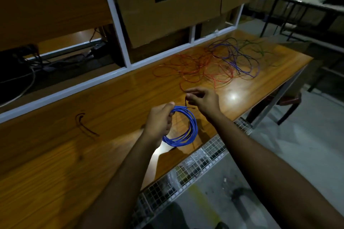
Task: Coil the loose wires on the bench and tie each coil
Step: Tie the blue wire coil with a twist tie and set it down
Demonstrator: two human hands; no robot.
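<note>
Blue wire, wound into a coil (183,128), hangs from the left hand (160,119), whose fingers and thumb are curled round the coil's upper left part. The loops fall away below and to the right of that hold, above the wooden bench (55,145) near its front edge. A few darker strands run among the blue ones on the coil's right side.

Just up and to the right of the coil's top, the right hand (203,101) pinches a thin dark wire end (186,101) between thumb and fingertips, the other fingers loosely bent. That end drops from the pinch to the coil's top, where a short reddish tip sticks out sideways; whether it belongs to the same wire as the coil cannot be told. The two hands are near each other but apart.

Beyond the right hand, farther back on the bench, lies a loose tangle of red wire (197,69). Past it, toward the bench's far right corner, sprawl purple wire (240,61) and green wire (255,46), overlapping the red at their edges and not coiled.

Behind the bench stands a white frame (119,22) with a cardboard box (167,15) leaning in it. A wire mesh tray (204,156) runs along the bench's front edge below the forearms.
</note>
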